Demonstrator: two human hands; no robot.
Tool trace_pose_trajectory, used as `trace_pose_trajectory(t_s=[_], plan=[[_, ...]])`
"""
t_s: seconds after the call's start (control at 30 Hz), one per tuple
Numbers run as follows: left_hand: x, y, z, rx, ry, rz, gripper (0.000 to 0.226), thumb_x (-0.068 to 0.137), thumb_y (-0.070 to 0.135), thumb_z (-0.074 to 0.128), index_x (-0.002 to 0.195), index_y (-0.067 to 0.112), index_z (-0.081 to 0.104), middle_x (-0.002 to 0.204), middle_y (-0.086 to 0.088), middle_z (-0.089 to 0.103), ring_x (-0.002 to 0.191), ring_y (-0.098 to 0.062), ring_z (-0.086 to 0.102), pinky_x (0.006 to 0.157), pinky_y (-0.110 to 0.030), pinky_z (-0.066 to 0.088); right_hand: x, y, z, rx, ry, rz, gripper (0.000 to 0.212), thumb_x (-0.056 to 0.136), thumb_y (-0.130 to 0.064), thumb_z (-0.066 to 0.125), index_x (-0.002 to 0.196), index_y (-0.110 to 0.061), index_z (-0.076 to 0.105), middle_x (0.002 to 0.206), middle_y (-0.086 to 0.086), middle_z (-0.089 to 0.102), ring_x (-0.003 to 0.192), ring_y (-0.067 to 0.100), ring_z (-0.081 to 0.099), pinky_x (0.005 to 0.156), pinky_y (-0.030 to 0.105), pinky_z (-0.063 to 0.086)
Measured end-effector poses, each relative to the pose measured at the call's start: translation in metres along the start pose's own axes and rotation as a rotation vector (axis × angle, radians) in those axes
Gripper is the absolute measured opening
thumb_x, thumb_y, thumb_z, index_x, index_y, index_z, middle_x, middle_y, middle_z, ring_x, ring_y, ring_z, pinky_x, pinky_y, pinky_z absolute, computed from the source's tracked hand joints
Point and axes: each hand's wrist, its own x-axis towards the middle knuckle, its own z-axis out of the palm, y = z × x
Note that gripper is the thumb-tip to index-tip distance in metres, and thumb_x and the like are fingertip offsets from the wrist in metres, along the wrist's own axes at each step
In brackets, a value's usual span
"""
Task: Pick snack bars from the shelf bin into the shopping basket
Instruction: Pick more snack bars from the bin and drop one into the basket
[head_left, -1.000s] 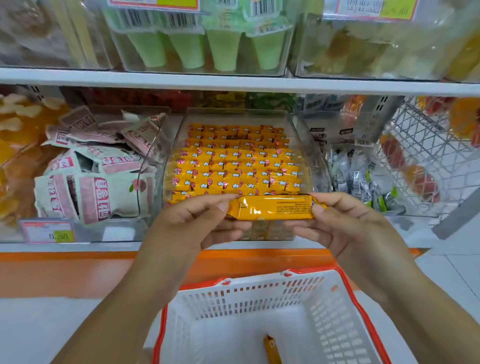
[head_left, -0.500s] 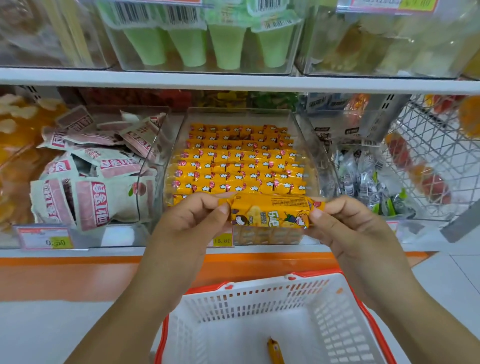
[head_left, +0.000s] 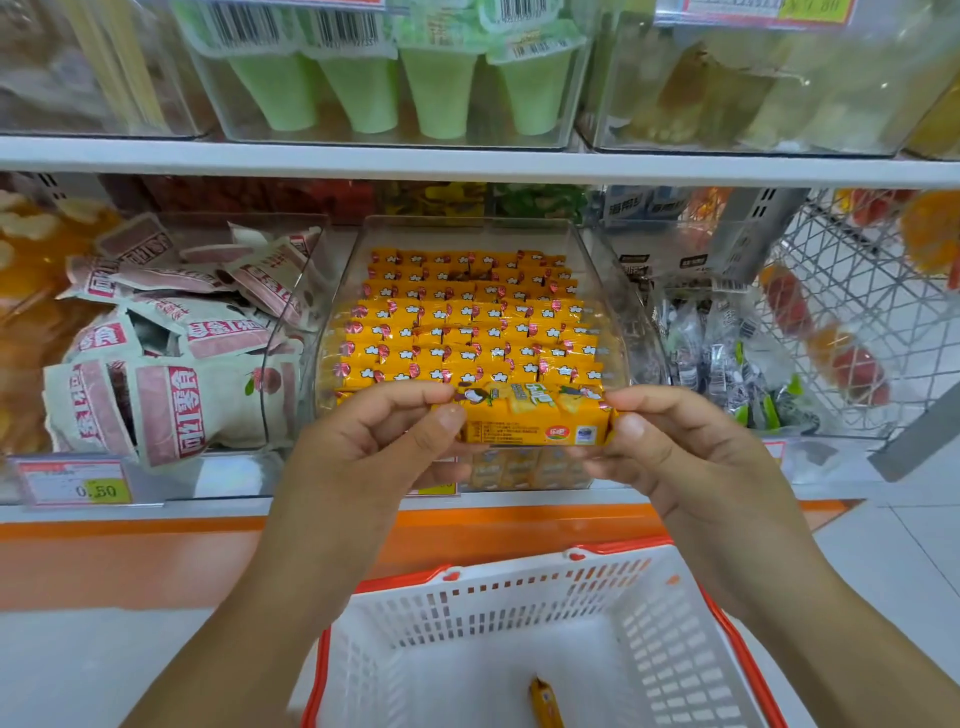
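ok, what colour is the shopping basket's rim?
Orange-red rim; the shopping basket itself has white slotted walls. The head view shows it best.

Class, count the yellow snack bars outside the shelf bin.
2: one snack bar pinched by left hand and right hand; another bar on the basket floor. Others may be hidden.

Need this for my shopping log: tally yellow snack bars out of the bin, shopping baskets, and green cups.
Yellow snack bars out of the bin: 2 (held snack bar, snack bar in basket)
Shopping basket: 1
Green cups: 4
Total: 7
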Motion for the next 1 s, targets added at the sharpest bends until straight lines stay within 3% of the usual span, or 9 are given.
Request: trace_pose_trajectory(t_s=[0.13,0.27,0.4,0.5,0.6,0.7,0.8,0.9,1.0], plan=[[0.002,0.0,-0.002,0.0,-0.045,-0.036,0.031,0.062,0.019,0.071,0.093,0.017,0.071,0.088,-0.007,0.077,0.077,-0.025,0.075,0.069,-0.024,0.06,0.002,0.0,-0.001,0.059,-0.04,0.025,0.049,0.05,-0.044,0.093,0.09,-0.023,0.074,0.091,0.014,0.074,0.083,0.031,0.074,0.074,0.027,0.058],[0.002,0.0,-0.002,-0.076,-0.065,-0.045,0.02,0.071,0.014,0.065,0.09,0.009,0.071,0.079,-0.01,0.076,0.08,-0.028,0.075,0.067,-0.024,0.06,0.002,-0.003,0.0,0.167,-0.019,0.056,0.023,0.063,-0.02,0.074,0.085,-0.012,0.073,0.09,0.022,0.073,0.077,0.03,0.073,0.067,0.026,0.059],[0.001,0.0,-0.003,-0.117,-0.08,-0.057,0.017,0.075,0.014,0.061,0.085,0.015,0.075,0.082,-0.016,0.075,0.083,-0.03,0.075,0.067,-0.024,0.06,0.002,-0.003,-0.001,0.167,-0.015,0.076,0.027,0.066,-0.018,0.069,0.087,-0.001,0.068,0.088,0.024,0.072,0.077,0.03,0.073,0.065,0.026,0.059],[0.002,0.0,-0.004,-0.115,-0.093,-0.08,0.023,0.075,0.014,0.06,0.095,0.012,0.073,0.083,-0.016,0.076,0.086,-0.029,0.075,0.069,-0.023,0.059,0.003,-0.002,-0.003,0.181,-0.014,0.093,0.019,0.067,-0.02,0.069,0.082,-0.008,0.073,0.088,0.022,0.073,0.079,0.029,0.074,0.066,0.026,0.059],[0.002,0.001,-0.008,-0.122,-0.131,-0.094,0.031,0.075,0.01,0.061,0.104,0.014,0.072,0.085,-0.011,0.076,0.09,-0.028,0.075,0.074,-0.024,0.059,0.004,-0.004,-0.005,0.207,-0.079,0.102,0.024,0.068,-0.021,0.073,0.09,-0.011,0.076,0.094,0.021,0.073,0.088,0.031,0.073,0.071,0.026,0.059],[0.002,0.003,-0.01,-0.1,-0.113,-0.084,0.029,0.073,0.009,0.062,0.1,0.015,0.072,0.082,-0.01,0.075,0.085,-0.025,0.075,0.071,-0.023,0.059,0.004,-0.006,-0.006,0.188,-0.097,0.118,0.025,0.066,-0.015,0.069,0.089,-0.013,0.078,0.092,0.019,0.074,0.088,0.031,0.074,0.07,0.026,0.059],[0.002,0.002,-0.01,-0.057,-0.071,-0.061,0.017,0.071,0.016,0.066,0.085,0.017,0.075,0.084,-0.011,0.076,0.081,-0.025,0.075,0.069,-0.024,0.06,0.005,-0.003,-0.005,0.137,-0.086,0.094,0.017,0.064,-0.021,0.077,0.081,-0.017,0.076,0.091,0.018,0.074,0.084,0.029,0.074,0.069,0.027,0.059],[0.003,0.001,-0.008,-0.018,-0.075,-0.037,0.007,0.074,0.022,0.065,0.071,0.022,0.071,0.092,-0.006,0.077,0.087,-0.022,0.074,0.077,-0.024,0.059,0.006,0.002,-0.008,0.022,-0.048,0.067,0.038,0.055,-0.046,0.091,0.073,-0.021,0.068,0.1,0.019,0.071,0.09,0.034,0.07,0.08,0.032,0.057],[0.002,0.0,-0.005,0.008,-0.073,-0.027,0.013,0.088,0.01,0.058,0.075,0.011,0.06,0.09,-0.008,0.076,0.087,-0.021,0.074,0.078,-0.026,0.06,0.005,0.004,-0.007,-0.008,-0.041,0.049,0.041,0.055,-0.052,0.089,0.069,-0.021,0.065,0.103,0.021,0.069,0.095,0.04,0.065,0.085,0.036,0.057]])
